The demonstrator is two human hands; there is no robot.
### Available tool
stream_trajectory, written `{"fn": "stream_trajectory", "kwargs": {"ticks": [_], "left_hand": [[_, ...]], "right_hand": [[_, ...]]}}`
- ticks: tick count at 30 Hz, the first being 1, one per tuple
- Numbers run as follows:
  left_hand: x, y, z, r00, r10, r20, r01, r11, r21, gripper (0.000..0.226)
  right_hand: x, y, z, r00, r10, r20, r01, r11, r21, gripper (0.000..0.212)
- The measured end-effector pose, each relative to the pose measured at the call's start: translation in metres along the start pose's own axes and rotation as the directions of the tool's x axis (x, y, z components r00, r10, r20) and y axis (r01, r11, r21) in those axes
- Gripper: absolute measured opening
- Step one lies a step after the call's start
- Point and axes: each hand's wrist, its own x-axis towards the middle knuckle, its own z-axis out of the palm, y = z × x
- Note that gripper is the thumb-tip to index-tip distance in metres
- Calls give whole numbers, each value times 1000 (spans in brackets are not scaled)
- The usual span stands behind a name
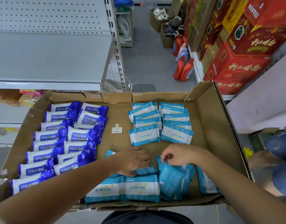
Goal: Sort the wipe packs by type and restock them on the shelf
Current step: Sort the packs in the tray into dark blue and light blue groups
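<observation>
A wide cardboard tray (211, 120) holds two kinds of wipe packs. Several dark blue 75% alcohol packs (64, 139) lie in two columns on its left side. Several light blue and white packs (160, 125) lie in two columns at the back right. More light blue packs (122, 189) lie loose along the front edge. My left hand (132, 160) lies over a light blue pack (146, 171), fingers curled round it. My right hand (177, 153) pinches the top edge of a tilted light blue pack (171, 180).
A bare grey shelf (50, 62) with a pegboard back stands at the upper left, past the tray. Red cartons (245, 46) are stacked at the right, orange detergent bottles (184, 68) on the floor beside them. A small white label (116, 129) sticks to the tray floor.
</observation>
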Motion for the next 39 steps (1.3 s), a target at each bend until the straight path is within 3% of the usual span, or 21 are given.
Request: {"fn": "stream_trajectory", "kwargs": {"ticks": [3, 5, 10, 12, 15, 17, 20, 22, 25, 28, 30, 33, 35, 37, 39], "left_hand": [[4, -1, -7, 997, -23, 69, 23, 1000, -6, 89], [8, 0, -10, 998, -13, 69, 12, 1000, 12, 87], [6, -9, -19, 1000, 2, -18, -3, 998, -57, 47], [2, -15, -26, 997, -68, -46, 66, 996, -53, 41], [1, -21, -34, 954, -283, -101, 257, 942, -217, 56], [3, -24, -36, 904, -420, -80, 370, 861, -349, 46], [4, -28, -33, 868, -496, -1, 440, 772, -458, 47], [4, -31, -29, 859, -511, 23, 463, 758, -459, 54], [6, -35, -25, 843, -536, 43, 491, 735, -468, 53], [10, -37, -26, 832, -552, 52, 500, 707, -500, 52], [11, -38, -27, 827, -561, 43, 502, 702, -506, 51], [13, -41, -29, 823, -566, 46, 505, 692, -515, 48], [13, -43, -31, 817, -576, 43, 508, 682, -526, 44], [13, -45, -33, 819, -573, 31, 492, 674, -551, 40], [15, -48, -38, 822, -570, 20, 477, 668, -571, 37]], "right_hand": [[-5, -2, 4, 999, 16, 40, -15, 999, -32, 40], [-6, -1, 6, 1000, 12, 25, -10, 997, -81, 48], [-18, 12, -3, 997, 44, -66, -41, 998, 48, 37], [-26, 19, -17, 993, 59, -100, -40, 983, 180, 25], [-36, 22, -36, 983, 41, -180, 24, 938, 346, 18], [-37, 21, -42, 971, 31, -238, 61, 928, 368, 25], [-33, 19, -40, 950, 26, -313, 86, 936, 341, 28], [-31, 24, -32, 956, 30, -293, 53, 961, 271, 26], [-25, 33, -19, 988, 58, -142, -39, 990, 134, 21], [-21, 36, -9, 990, 140, -12, -134, 970, 205, 37], [-14, 36, -2, 980, 191, -60, -170, 950, 261, 43], [-3, 38, 7, 941, 247, -231, -188, 950, 249, 30], [0, 38, 8, 930, 295, -221, -212, 919, 333, 36], [1, 40, 3, 937, 310, -164, -214, 877, 431, 56], [-2, 42, -6, 943, 296, -154, -206, 879, 429, 64]]}}
